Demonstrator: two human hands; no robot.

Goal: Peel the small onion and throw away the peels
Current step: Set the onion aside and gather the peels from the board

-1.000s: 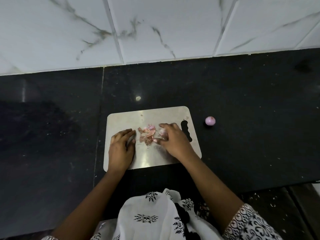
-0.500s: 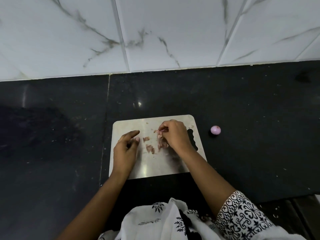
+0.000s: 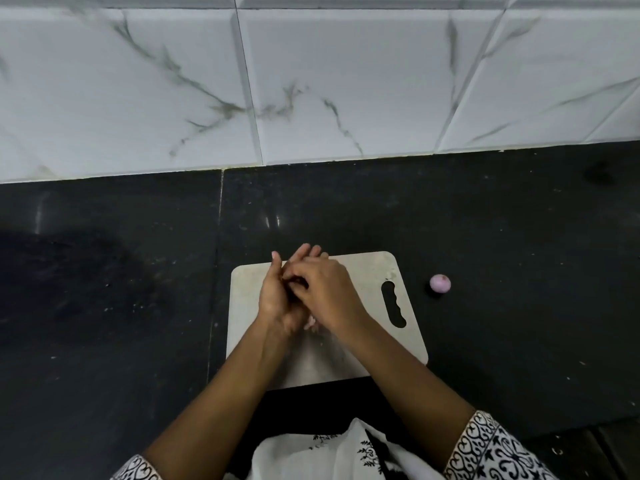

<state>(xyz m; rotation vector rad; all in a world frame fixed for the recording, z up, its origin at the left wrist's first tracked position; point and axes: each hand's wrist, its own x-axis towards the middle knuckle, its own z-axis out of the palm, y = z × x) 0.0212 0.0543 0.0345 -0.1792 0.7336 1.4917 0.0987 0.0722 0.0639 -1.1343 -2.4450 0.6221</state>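
The small peeled onion, round and pale purple, lies on the black counter just right of the steel cutting board. Above the board my two hands meet. My left hand is cupped with its fingers pointing away from me. My right hand lies across it, fingertips curled into the left palm. A scrap of pink onion peel shows under the heels of the hands. The rest of the peels are hidden between the hands.
The black stone counter stretches left and right of the board, with a seam just left of it. White marble tiles form the wall behind. My patterned sleeves and white clothing fill the bottom edge.
My right hand gathered the peels off the board and moved left. My left hand lifted and turned palm up under it. No loose peels show on the board now.
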